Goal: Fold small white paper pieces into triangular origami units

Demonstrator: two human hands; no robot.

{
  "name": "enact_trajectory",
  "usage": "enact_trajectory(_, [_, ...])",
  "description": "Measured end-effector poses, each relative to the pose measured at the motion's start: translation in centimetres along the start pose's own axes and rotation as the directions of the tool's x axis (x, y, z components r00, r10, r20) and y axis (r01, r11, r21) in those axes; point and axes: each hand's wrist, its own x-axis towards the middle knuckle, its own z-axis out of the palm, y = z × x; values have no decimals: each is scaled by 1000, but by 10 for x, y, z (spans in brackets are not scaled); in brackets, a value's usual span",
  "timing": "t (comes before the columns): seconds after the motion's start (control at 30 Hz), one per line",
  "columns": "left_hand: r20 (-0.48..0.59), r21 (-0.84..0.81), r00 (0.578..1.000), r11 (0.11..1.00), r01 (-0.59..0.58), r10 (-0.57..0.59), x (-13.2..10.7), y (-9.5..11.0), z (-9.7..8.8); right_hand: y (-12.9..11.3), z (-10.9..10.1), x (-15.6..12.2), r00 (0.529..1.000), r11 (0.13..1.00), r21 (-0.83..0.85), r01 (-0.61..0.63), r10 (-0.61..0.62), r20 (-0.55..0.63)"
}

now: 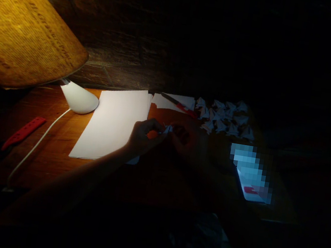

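Note:
A small folded piece of white paper (168,130) is pinched between both hands over the middle of the table. My left hand (144,136) grips it from the left with thumb and fingertips, the wrist above the edge of a stack of white paper sheets (115,124). From the right, my right hand (184,138) closes on the same piece; its fingers lie in shadow. Several folded paper pieces (221,118) of like make sit in a group to the right, beyond my right hand.
A red-handled knife (178,104) lies across smaller paper sheets (159,103) at the back. At left stands a lamp with a white base (79,100) and a trailing cord (34,145), near a red perforated object (24,133). A lit phone (250,175) lies right.

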Motion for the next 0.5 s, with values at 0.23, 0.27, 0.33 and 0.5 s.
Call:
enact_trajectory(0.23, [-12, 13, 999, 999, -46, 46, 0, 0, 1, -1, 1, 2, 994, 982, 156, -108, 106, 16])
enact_trajectory(0.27, [-13, 16, 999, 999, -52, 52, 0, 0, 1, -1, 2, 2, 992, 977, 177, -122, 122, 12])
enact_trajectory(0.33, [-13, 22, 998, 997, -68, 68, -1, 0, 1, -1, 3, 2, 989, 967, 210, -144, 145, 9])
enact_trajectory(0.5, [-15, 21, 997, 997, -76, 77, -1, 0, 0, -3, 1, 2, 987, 955, 252, -159, 159, 19])
